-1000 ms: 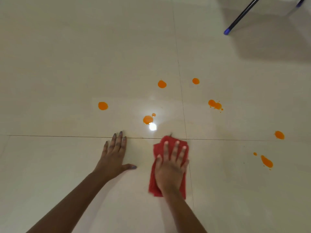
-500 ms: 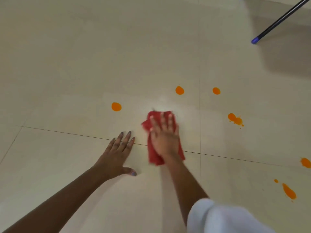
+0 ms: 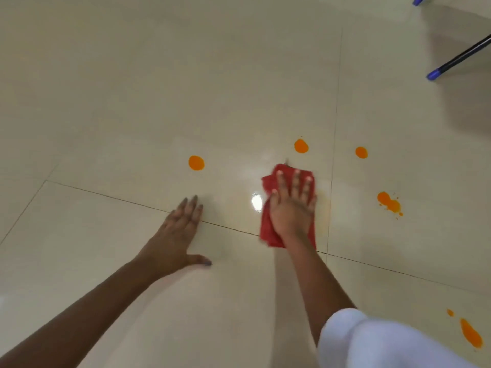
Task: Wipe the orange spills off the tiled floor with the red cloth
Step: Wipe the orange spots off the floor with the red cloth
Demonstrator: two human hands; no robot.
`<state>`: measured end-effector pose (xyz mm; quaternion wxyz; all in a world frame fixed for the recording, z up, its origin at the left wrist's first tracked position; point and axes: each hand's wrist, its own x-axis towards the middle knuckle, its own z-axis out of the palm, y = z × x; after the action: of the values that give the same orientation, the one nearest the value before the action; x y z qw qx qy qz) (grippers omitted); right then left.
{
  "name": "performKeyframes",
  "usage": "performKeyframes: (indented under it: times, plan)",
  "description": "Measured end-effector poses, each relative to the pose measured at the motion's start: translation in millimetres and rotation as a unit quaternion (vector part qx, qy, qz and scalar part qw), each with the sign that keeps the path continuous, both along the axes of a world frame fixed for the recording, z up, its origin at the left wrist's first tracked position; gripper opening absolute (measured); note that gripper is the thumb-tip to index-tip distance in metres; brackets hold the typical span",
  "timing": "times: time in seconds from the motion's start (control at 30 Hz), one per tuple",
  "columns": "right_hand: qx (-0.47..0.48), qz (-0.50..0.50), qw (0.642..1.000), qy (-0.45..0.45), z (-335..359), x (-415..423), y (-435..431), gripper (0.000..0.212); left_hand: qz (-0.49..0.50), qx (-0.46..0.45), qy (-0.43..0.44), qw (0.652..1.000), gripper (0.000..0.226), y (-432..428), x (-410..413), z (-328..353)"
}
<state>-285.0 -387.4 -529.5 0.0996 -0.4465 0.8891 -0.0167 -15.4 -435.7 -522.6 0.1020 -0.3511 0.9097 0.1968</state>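
Note:
My right hand (image 3: pixel 292 205) lies flat with straight fingers on the folded red cloth (image 3: pixel 267 224), pressing it onto the cream tiled floor (image 3: pixel 132 88). My left hand (image 3: pixel 176 232) rests flat on the floor to the cloth's left, fingers straight, thumb spread. Several orange spills dot the tiles: one round spot (image 3: pixel 196 163) beyond my left hand, one (image 3: pixel 301 146) just past the cloth, another (image 3: pixel 361 152) to its right, a double blot (image 3: pixel 389 202) right of my hand, and an elongated streak (image 3: pixel 470 336) at the lower right.
Two black legs with blue caps (image 3: pixel 435 74) stand at the upper right, casting a shadow on the tiles. A white sleeve or garment (image 3: pixel 372 343) fills the lower right corner. A bright light reflection (image 3: pixel 256 201) shines beside the cloth.
My right hand slid the cloth forward over the orange spot near the reflection, which no longer shows. The view shifted left and forward. My left hand stayed planted.

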Motion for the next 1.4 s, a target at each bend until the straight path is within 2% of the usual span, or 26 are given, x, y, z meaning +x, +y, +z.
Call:
performKeyframes:
  times: [0.07,0.1,0.17,0.23,0.27,0.33,0.43,0.5,0.53,0.63,0.7,0.77,0.8,0.87,0.93,1.0,1.03,1.1,1.17,1.23,1.3,1.4]
  plan:
    - [-0.029,-0.091,0.995,-0.004,-2,10,28,0.053,0.045,-0.001,-0.018,0.999,0.13,-7,15,3]
    - [-0.046,-0.099,0.994,0.013,2,34,42,0.053,0.052,0.001,-0.026,0.998,0.132,-8,20,4]
    - [-0.062,-0.023,0.998,-0.008,4,98,53,0.054,0.055,0.02,-0.036,0.998,0.134,-10,22,3]
    - [-0.063,0.12,0.991,-0.015,5,137,32,0.054,0.05,0.03,-0.049,0.997,0.134,-9,20,2]
    - [-0.068,0.175,0.982,-0.02,5,137,8,0.054,0.049,0.034,-0.049,0.997,0.133,-9,20,4]
    - [-0.034,0.201,0.978,-0.034,4,111,-41,0.053,0.043,0.027,-0.042,0.998,0.13,-12,26,4]
    - [-0.015,0.084,0.996,-0.018,0,64,-61,0.054,0.085,-0.007,-0.029,0.996,0.128,-23,42,5]
    - [-0.041,-0.006,0.999,-0.012,-2,73,-40,0.054,0.118,-0.004,-0.058,0.991,0.131,-32,52,7]
    - [-0.059,-0.02,0.998,-0.002,0,92,-26,0.055,0.123,0.005,-0.063,0.99,0.133,-35,54,7]
    - [-0.065,0.095,0.993,-0.024,2,155,-15,0.056,0.12,0.031,-0.062,0.99,0.135,-39,53,5]
    - [-0.067,0.21,0.975,-0.033,4,163,-49,0.054,0.124,0.044,-0.066,0.989,0.134,-39,53,5]
    - [-0.031,0.276,0.96,-0.038,5,145,-98,0.053,0.129,0.05,-0.057,0.989,0.134,-40,54,7]
    - [-0.012,0.267,0.963,-0.036,4,129,-120,0.052,0.129,0.05,-0.054,0.989,0.133,-40,55,8]
    - [-0.001,0.178,0.983,-0.031,3,92,-143,0.053,0.129,0.048,-0.058,0.989,0.131,-38,56,8]
    - [-0.015,0.061,0.997,-0.041,1,64,-128,0.053,0.127,0.042,-0.07,0.989,0.129,-37,54,8]
    - [-0.04,0.016,0.999,-0.014,-2,77,-91,0.053,0.13,0.04,-0.075,0.988,0.129,-38,53,7]
    - [-0.057,0.036,0.998,-0.006,-2,100,-73,0.054,0.132,0.04,-0.073,0.988,0.129,-39,52,7]
    - [-0.07,0.143,0.987,-0.016,-3,148,-54,0.055,0.13,0.043,-0.069,0.988,0.129,-38,51,8]
    - [-0.061,0.273,0.959,-0.04,0,166,-82,0.053,0.128,0.044,-0.071,0.988,0.127,-38,52,9]
    - [-0.026,0.31,0.949,-0.057,3,149,-138,0.051,0.133,0.05,-0.061,0.988,0.127,-39,54,9]
    - [-0.01,0.244,0.969,-0.032,2,109,-176,0.052,0.135,0.047,-0.056,0.988,0.127,-39,55,7]
    - [-0.019,0.07,0.996,-0.043,3,54,-152,0.052,0.134,0.051,-0.064,0.988,0.126,-38,54,10]
